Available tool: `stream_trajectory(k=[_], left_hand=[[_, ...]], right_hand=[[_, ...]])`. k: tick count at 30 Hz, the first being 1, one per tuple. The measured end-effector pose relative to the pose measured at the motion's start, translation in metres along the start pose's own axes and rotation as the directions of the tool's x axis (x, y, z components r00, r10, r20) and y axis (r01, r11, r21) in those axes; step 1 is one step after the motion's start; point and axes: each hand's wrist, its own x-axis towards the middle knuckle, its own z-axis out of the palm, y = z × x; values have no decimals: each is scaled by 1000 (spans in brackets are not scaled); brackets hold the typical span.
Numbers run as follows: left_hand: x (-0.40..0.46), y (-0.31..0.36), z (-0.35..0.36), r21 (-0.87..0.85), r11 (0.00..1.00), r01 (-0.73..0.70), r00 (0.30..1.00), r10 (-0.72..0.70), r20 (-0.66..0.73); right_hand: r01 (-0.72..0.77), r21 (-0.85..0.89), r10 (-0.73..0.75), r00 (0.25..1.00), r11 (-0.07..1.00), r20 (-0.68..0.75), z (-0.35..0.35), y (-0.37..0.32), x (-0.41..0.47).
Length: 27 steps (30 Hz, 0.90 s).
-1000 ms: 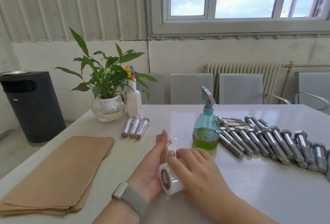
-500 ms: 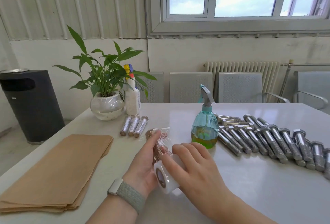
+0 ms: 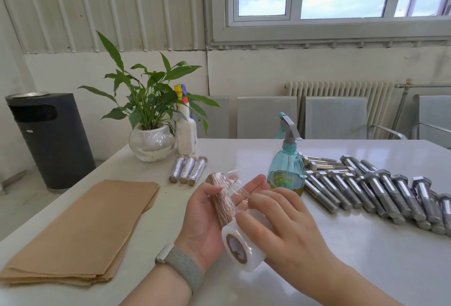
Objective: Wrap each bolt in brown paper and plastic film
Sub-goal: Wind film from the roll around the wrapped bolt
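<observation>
A bolt wrapped in brown paper (image 3: pixel 220 198) lies across the upturned palm of my left hand (image 3: pixel 202 220), whose fingers are stretched out straight. Clear plastic film runs around the bolt's upper part and down to a white film roll (image 3: pixel 241 247). My right hand (image 3: pixel 288 227) grips that roll from above, right beside the bolt's lower end. Three finished bolts (image 3: pixel 188 172) in shiny film lie side by side behind my hands. Several bare steel bolts (image 3: pixel 380 191) lie in a row on the right. A stack of brown paper sheets (image 3: pixel 80 230) sits at the left.
A teal spray bottle (image 3: pixel 286 169) stands just behind my right hand on the white table (image 3: pixel 341 257). A potted plant (image 3: pixel 151 144) and a white bottle (image 3: pixel 186 132) stand at the back left. A black bin (image 3: pixel 51 140) is on the floor to the left.
My left hand has turned palm up and lifted, bringing the wrapped bolt into plain view. The right hand has carried the film roll down toward the bolt's lower end.
</observation>
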Motion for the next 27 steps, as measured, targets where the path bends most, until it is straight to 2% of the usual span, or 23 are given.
stream_trajectory(k=[4, 7, 9, 14, 17, 20, 23, 25, 27], left_hand=[[2, 0, 3, -27, 993, -111, 991, 113, 72], [1, 3, 5, 11, 995, -99, 992, 97, 77], [0, 2, 7, 7, 995, -96, 995, 96, 23], [1, 0, 11, 51, 975, -214, 968, 219, -122], [3, -1, 12, 98, 953, -286, 939, 299, -167], [3, -3, 13, 225, 930, -290, 931, 329, -157], [6, -4, 7, 369, 857, -360, 893, 431, -130], [7, -6, 5, 410, 827, -385, 863, 480, -159], [10, -8, 3, 414, 815, -406, 835, 515, -195]], right_hand=[[15, 61, -14, 1000, 998, -7, -1, -1, 2], [13, 89, -12, 1000, 996, -16, -2, -2, 2], [-12, 79, 13, 1000, 997, -14, -3, -1, 2], [-150, 124, 160, 985, 981, -71, -8, 0, 5], [-320, 250, 346, 936, 914, -67, -11, -5, 6], [-529, 483, 606, 795, 698, -4, -12, -13, 10], [-696, 602, 849, 525, 391, 56, -13, -13, 16], [-738, 630, 914, 392, 242, 107, -10, -7, 15], [-772, 632, 939, 261, 64, 224, -7, -2, 11]])
